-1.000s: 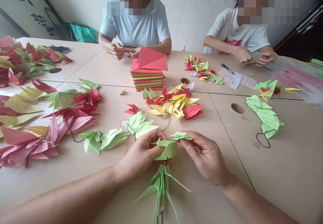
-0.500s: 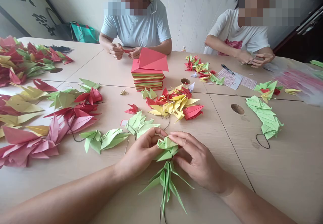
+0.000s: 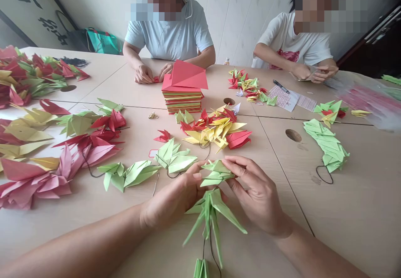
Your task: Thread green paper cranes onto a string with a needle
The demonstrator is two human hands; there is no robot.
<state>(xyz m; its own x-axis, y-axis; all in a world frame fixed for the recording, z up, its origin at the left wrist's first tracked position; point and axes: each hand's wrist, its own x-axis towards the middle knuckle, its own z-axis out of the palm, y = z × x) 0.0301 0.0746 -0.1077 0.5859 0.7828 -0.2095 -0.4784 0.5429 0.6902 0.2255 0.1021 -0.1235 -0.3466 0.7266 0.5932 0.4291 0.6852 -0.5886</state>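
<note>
Green paper is held above the worktop; our right hand pinches its edge, best lightly to keep it crisp; whether our left hand, beside it, grips, we cannot tell.

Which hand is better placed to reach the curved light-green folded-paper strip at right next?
Probably the right hand: it is nearer that green paper strip, while the left hand lies farther away.

Left hand: fingers partly hidden behind green folded papers. Lowest green piece: cut off by the view's bottom edge. Printed sheet, toward far edge of tabletop: print too small to read.
</note>
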